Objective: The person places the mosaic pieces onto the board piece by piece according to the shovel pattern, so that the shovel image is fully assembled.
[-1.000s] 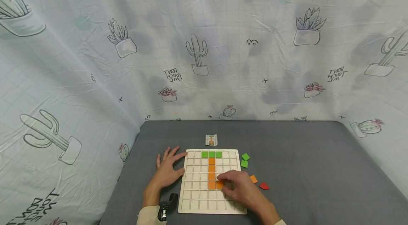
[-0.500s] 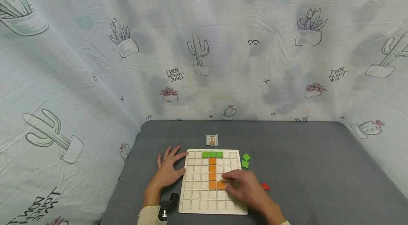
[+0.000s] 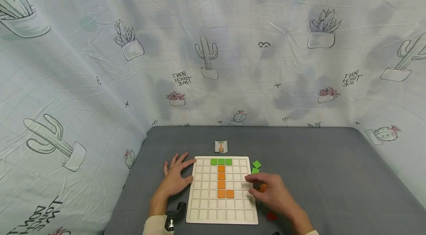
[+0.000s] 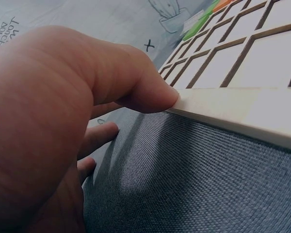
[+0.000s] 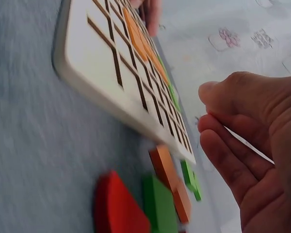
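Observation:
A pale wooden grid board lies on the grey table. Along its far row sit three green square tiles. An orange column runs down below them, with one orange tile beside its lowest square. My left hand rests spread at the board's left side, its thumb touching the edge in the left wrist view. Over the right edge hovers my right hand, thumb and fingers bent loosely and apart. Nothing shows between them in the right wrist view. Loose orange tiles lie below that hand.
Two loose green tiles lie off the board's far right side. A red curved piece and another green piece lie nearer in the right wrist view. A small pattern card lies beyond the board. Printed curtain surrounds the table.
My right hand has let go of the orange tile beside the column's foot and moved right, to the board's right edge. My left hand stays in place.

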`<state>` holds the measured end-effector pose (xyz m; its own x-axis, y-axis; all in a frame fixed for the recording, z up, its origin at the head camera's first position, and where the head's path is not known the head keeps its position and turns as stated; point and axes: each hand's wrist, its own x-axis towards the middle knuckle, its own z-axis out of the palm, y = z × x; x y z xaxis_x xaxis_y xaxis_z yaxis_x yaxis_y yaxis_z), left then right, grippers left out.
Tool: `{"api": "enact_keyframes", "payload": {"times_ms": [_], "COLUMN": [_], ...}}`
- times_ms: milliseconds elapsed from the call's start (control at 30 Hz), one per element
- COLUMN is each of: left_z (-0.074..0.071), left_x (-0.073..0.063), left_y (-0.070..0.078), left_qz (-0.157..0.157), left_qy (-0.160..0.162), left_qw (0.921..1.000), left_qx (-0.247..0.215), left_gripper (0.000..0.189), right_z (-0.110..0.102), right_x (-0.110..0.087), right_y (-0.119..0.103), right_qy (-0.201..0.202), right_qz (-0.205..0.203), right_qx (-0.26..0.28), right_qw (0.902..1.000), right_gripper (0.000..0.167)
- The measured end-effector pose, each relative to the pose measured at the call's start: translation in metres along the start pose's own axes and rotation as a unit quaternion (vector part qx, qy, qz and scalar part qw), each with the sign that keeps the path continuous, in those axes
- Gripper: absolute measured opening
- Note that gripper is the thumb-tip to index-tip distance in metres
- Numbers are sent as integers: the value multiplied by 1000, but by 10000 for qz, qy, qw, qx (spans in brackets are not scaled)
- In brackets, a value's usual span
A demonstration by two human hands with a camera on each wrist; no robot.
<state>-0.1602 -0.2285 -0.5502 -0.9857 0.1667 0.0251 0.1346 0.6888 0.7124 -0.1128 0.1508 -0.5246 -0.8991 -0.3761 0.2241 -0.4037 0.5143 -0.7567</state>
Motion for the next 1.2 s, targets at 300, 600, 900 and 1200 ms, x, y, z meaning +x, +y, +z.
{"api": "enact_keyframes", "payload": {"times_ms": [300, 600, 900, 1200], "left_z": [1, 0, -1, 0], "left_x": [0, 0, -1, 0], "left_y": [1, 3, 3, 1], "left_qz": [-37, -41, -29, -16], "left_qy": [33, 17, 12, 11], "left_qw": [10000, 10000, 10000, 10000], "left_qx": [-11, 8, -5, -5], "left_gripper": [63, 63, 63, 63], "right_z": [-21, -35, -39, -38], "right_x": [-9, -15, -16, -15], "right_y": [18, 31, 38, 42], "right_qy": [182, 152, 11, -185], "right_qz": [-153, -199, -167, 99], "right_qx": [-153, -244, -240, -315], "right_qw": [9996, 9994, 9996, 9993], "right_gripper": [32, 34, 36, 35]}}
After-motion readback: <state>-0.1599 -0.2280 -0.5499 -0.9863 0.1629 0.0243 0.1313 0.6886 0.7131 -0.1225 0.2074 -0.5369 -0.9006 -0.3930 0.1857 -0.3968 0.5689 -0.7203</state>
